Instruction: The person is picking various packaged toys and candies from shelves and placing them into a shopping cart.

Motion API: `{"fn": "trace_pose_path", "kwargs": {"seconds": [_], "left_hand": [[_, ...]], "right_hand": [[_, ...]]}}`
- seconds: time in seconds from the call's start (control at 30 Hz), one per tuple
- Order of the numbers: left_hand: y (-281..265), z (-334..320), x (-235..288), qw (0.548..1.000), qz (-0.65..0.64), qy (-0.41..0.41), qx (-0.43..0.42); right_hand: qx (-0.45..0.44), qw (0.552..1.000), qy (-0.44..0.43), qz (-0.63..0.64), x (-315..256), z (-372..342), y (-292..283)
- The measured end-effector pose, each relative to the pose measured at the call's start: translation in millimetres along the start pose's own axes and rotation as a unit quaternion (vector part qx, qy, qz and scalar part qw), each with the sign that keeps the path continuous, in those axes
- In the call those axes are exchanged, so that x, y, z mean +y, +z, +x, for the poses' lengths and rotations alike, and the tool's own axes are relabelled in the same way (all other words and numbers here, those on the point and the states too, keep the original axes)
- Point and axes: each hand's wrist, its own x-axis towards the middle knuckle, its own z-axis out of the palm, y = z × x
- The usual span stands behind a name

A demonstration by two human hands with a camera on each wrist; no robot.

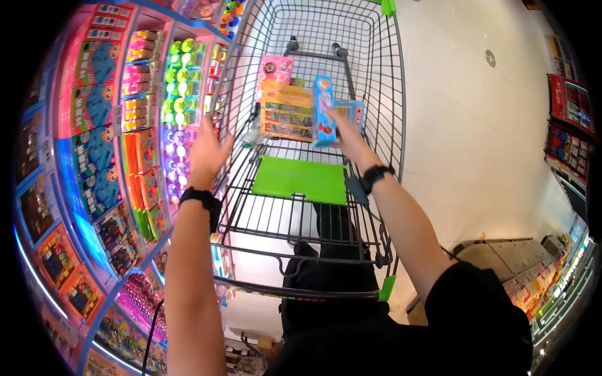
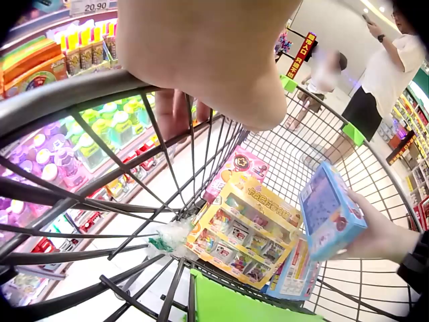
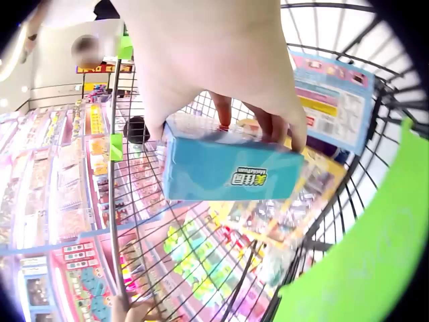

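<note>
Blue box: held over the cart, above the right part of the yellow box and the light-blue pack; slim and sharp-cornered, printed with pictures on its broad face, marked with a logo on a plain teal side.
Right hand: closed round the blue box, which was pinched between thumb and fingers.
Left hand: laid open over the cart's left rim, fingers relaxed outside, thumb inside.
Packs: the pink pack was partly overlapped by the yellow box.
Near edge: bounded by the green flap.
Room: left between the blue box and the right wall; more mesh floor was seen beyond the packs.
</note>
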Motion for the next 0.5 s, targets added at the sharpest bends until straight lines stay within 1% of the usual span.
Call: {"fn": "trace_pose_path", "kwargs": {"seconds": [0.03,0.07,0.1,0.17,0.2,0.23,0.27,0.3,0.33,0.37,0.4,0.43,0.5], "left_hand": [[1.0,-0.2,-0.8,0.999,0.017,0.029,0.026],[-3.6,-6.6,12.5,0.99,0.131,0.023,0.056],[-5.1,-10.8,18.8,0.986,0.104,0.067,0.108],[-23.1,-22.3,47.6,0.977,-0.001,0.126,0.169],[-20.9,-32.6,60.0,0.976,-0.105,0.101,0.163],[-12.2,-45.2,67.7,0.961,-0.218,0.078,0.154],[-1.1,-59.3,73.4,0.941,-0.327,-0.002,0.084],[-7.3,-77.1,89.8,0.912,-0.4,-0.079,0.033],[-12.3,-92.0,97.4,0.891,-0.436,-0.126,-0.005],[-2.6,-106.4,87.2,0.848,-0.503,-0.163,-0.042],[-10.9,-117.8,83.4,0.786,-0.569,-0.223,-0.095],[-19.2,-129.7,78.9,0.711,-0.628,-0.279,-0.145],[-35.2,-154.4,71.9,0.628,-0.714,-0.273,-0.15]], "right_hand": [[-0.046,0.997,0.035,0.053,11.1,-12.0,0.6],[-0.055,0.993,0.037,0.1,19.3,-28.1,6.5],[-0.063,0.986,0.041,0.147,25.7,-43.7,11.8],[-0.082,0.975,0.073,0.195,28.6,-68.8,22.1],[-0.087,0.971,0.081,0.21,27.7,-78.7,29.0],[-0.091,0.966,0.092,0.224,26.4,-89.5,37.0],[-0.107,0.961,0.094,0.236,19.9,-101.8,47.2],[-0.142,0.951,0.101,0.256,22.9,-107.4,52.8],[-0.176,0.939,0.108,0.275,26.2,-113.0,57.7],[-0.209,0.926,0.115,0.293,30.0,-118.5,62.6],[-0.213,0.943,0.084,0.24,33.8,-126.4,70.0],[-0.221,0.948,0.104,0.204,35.1,-132.0,76.9],[-0.241,0.951,0.149,0.123,31.8,-145.8,93.0]]}}
